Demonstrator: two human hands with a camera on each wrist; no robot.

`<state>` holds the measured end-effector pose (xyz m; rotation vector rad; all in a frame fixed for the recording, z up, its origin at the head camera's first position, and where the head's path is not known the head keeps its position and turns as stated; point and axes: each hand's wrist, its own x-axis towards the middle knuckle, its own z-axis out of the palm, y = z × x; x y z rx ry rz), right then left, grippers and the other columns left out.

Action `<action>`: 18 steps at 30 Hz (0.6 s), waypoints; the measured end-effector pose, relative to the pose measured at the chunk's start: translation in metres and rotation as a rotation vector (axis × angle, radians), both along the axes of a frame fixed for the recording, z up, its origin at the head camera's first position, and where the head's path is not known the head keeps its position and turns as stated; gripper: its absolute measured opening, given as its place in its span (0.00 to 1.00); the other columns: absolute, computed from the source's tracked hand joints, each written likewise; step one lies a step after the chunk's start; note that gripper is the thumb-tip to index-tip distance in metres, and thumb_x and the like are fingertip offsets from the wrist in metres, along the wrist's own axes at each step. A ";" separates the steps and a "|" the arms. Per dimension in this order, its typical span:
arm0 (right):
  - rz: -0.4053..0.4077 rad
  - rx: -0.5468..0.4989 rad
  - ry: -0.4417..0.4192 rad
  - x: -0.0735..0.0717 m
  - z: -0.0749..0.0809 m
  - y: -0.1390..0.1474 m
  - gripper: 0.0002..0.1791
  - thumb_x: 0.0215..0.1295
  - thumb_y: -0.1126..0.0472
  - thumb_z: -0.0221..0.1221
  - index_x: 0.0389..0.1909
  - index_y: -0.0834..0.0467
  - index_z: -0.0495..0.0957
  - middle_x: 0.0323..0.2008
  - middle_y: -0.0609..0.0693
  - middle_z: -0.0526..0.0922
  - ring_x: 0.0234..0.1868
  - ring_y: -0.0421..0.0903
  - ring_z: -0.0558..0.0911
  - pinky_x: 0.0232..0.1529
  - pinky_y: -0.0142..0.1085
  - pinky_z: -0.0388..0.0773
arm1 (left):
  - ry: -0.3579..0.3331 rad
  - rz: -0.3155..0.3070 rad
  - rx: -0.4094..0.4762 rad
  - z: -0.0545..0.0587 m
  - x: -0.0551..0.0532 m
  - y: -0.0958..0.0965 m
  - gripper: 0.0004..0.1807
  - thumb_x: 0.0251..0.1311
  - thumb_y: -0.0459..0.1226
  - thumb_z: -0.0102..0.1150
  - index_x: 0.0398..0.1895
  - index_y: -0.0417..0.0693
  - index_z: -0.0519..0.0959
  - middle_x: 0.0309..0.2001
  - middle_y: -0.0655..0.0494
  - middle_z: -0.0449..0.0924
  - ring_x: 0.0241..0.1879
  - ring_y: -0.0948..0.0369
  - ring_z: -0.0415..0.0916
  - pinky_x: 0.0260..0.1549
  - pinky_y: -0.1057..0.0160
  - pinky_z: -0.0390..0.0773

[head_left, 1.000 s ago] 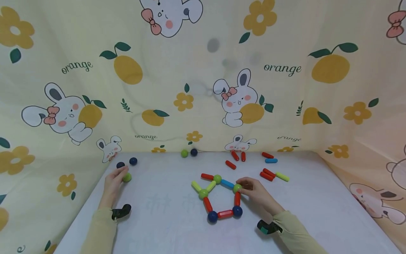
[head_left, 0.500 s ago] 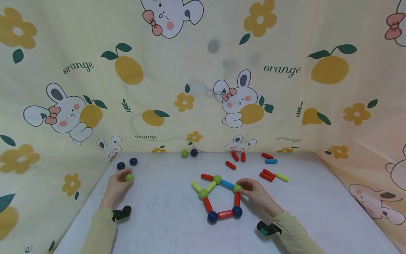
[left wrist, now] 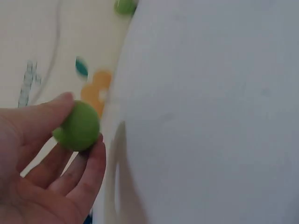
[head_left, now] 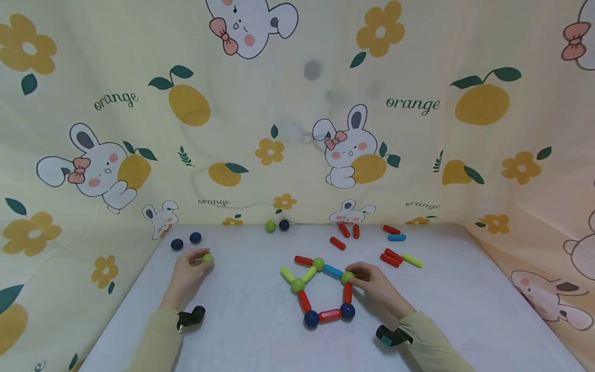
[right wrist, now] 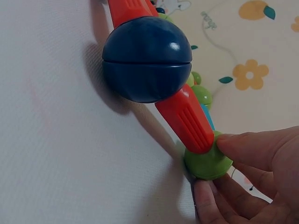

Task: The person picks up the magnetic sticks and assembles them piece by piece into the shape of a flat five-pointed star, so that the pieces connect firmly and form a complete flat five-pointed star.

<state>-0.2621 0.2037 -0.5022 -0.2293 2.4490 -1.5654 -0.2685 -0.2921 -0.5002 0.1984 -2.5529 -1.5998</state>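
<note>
My left hand (head_left: 188, 271) pinches a loose green ball (left wrist: 80, 126) between thumb and fingers, left of a joined ring of rods and balls. My right hand (head_left: 374, 281) holds the green ball (right wrist: 208, 163) at the ring's right corner, thumb on one side and fingers on the other. From that corner a blue rod (head_left: 332, 270) leads to another green ball (head_left: 318, 264), and a red rod (right wrist: 187, 119) leads down to a dark blue ball (right wrist: 147, 59). A second dark blue ball (head_left: 311, 319) and a green ball (head_left: 298, 285) with light green rods complete the ring.
Two dark blue balls (head_left: 177, 244) lie at the back left. A green ball (head_left: 270, 226) and a dark blue ball (head_left: 284, 225) sit by the printed curtain (head_left: 297, 175). Several loose rods, including a light green rod (head_left: 412, 261), lie at the back right.
My left hand has moved right, away from the dark blue balls at the back left, carrying the green ball with it. My right hand stays on the ring's corner ball.
</note>
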 end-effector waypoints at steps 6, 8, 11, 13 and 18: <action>-0.007 -0.007 -0.003 -0.001 -0.002 -0.001 0.16 0.66 0.64 0.59 0.54 0.60 0.76 0.47 0.50 0.80 0.50 0.49 0.77 0.56 0.49 0.73 | -0.028 -0.037 0.162 -0.003 -0.004 0.039 0.23 0.63 0.36 0.60 0.60 0.38 0.72 0.56 0.41 0.73 0.52 0.51 0.75 0.46 0.63 0.79; -0.009 -0.006 -0.001 -0.001 -0.002 -0.001 0.16 0.66 0.64 0.59 0.54 0.60 0.76 0.46 0.49 0.80 0.49 0.48 0.77 0.56 0.49 0.73 | -0.025 -0.047 0.220 -0.002 -0.005 0.052 0.22 0.63 0.35 0.61 0.58 0.36 0.73 0.55 0.40 0.73 0.49 0.52 0.76 0.44 0.64 0.80; -0.011 -0.003 0.001 -0.001 -0.002 -0.001 0.16 0.66 0.65 0.59 0.54 0.60 0.76 0.45 0.49 0.80 0.49 0.48 0.77 0.55 0.48 0.74 | -0.035 -0.052 0.309 -0.002 -0.005 0.070 0.20 0.64 0.33 0.59 0.57 0.34 0.74 0.52 0.38 0.74 0.44 0.54 0.78 0.43 0.62 0.81; -0.011 0.000 0.003 -0.001 -0.001 -0.001 0.16 0.66 0.65 0.59 0.54 0.60 0.76 0.45 0.49 0.80 0.49 0.48 0.77 0.55 0.48 0.74 | -0.056 -0.051 0.345 -0.004 -0.005 0.082 0.19 0.65 0.34 0.58 0.56 0.35 0.74 0.50 0.39 0.75 0.41 0.55 0.79 0.41 0.61 0.81; -0.007 0.000 0.008 -0.001 -0.001 0.000 0.16 0.66 0.64 0.59 0.54 0.60 0.76 0.47 0.49 0.80 0.49 0.48 0.77 0.55 0.48 0.73 | -0.103 -0.080 0.414 -0.008 -0.005 0.109 0.19 0.67 0.37 0.55 0.57 0.36 0.73 0.46 0.41 0.78 0.39 0.53 0.81 0.39 0.59 0.82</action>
